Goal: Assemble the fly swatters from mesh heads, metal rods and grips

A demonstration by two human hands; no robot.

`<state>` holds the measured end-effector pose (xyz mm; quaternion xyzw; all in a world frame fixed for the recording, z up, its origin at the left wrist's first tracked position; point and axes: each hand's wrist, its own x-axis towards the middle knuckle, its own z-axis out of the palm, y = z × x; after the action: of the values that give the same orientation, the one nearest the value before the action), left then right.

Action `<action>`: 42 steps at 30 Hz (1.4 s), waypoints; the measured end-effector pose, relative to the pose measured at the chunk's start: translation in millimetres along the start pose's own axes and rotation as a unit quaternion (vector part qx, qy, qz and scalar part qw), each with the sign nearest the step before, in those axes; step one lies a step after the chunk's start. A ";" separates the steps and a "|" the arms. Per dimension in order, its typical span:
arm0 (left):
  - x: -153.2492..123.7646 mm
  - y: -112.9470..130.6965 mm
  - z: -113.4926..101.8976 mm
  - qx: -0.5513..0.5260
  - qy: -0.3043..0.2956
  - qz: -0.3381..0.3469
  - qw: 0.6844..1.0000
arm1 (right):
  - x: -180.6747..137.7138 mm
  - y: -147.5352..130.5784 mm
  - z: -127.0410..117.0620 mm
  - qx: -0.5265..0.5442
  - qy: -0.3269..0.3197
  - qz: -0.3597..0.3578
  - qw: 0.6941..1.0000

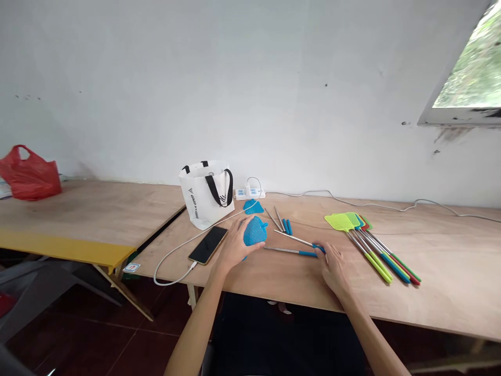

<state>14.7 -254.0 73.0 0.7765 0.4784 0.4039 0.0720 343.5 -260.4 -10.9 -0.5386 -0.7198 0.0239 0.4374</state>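
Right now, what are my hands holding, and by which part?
Left hand: a blue mesh swatter head, by its edges. Right hand: a metal rod, by its blue handle.

- I've got L hand (235, 243) in a grip, thumb opp. fingers
- my R hand (332, 263) gripping, back of it up
- both forearms (200, 324) bare, angled fwd

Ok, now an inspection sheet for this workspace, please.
Surface: wooden table.
Job's things: blue mesh head and blue-handled rod in hand; another rod lying alongside; multicoloured swatters grouped at right.
Clutter: phone, white bag.
Grippers: bare hands; left hand holds the head, right hand the rod's handle.
Cables: white cable plugged into the phone; another cable near the wall.
Surroundings: pale wall, window, red bag on a neighbouring table.
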 end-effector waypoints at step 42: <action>-6.0 0.9 -2.0 0.031 -0.123 0.035 0.991 | 2.5 -6.2 -13.0 -0.057 0.000 -0.048 0.997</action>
<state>12.6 -259.8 71.4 0.8383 0.4506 0.2928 0.0920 347.2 -266.6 1.8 -0.5273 -0.7450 -0.0385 0.4068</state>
